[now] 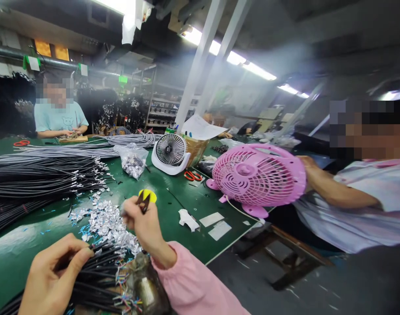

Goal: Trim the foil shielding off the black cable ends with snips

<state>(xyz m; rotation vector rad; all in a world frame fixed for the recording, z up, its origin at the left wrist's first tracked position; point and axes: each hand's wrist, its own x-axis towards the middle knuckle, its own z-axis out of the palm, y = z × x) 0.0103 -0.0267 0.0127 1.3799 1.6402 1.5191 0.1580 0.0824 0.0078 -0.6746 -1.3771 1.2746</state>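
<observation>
My left hand (52,271), at the lower left, pinches the end of a black cable (94,246) between thumb and forefinger. Raised over the table, my right hand (144,223) is closed round dark thread snips (143,203), their two points apart and upward. A yellow round piece (150,195) shows just behind the snips; whether I hold it too I cannot tell. Beneath my hands lie several black cables (98,284) with stripped ends in coloured wires. A pile of crumpled silver foil bits (108,223) spreads beyond them.
Bundles of black cables (32,179) and grey cables (71,151) cover the left of the green table (173,210). A white fan (170,151), a bag (133,162), orange scissors (192,176) and a pink fan (255,175) stand or lie farther off. Co-workers sit opposite and at right.
</observation>
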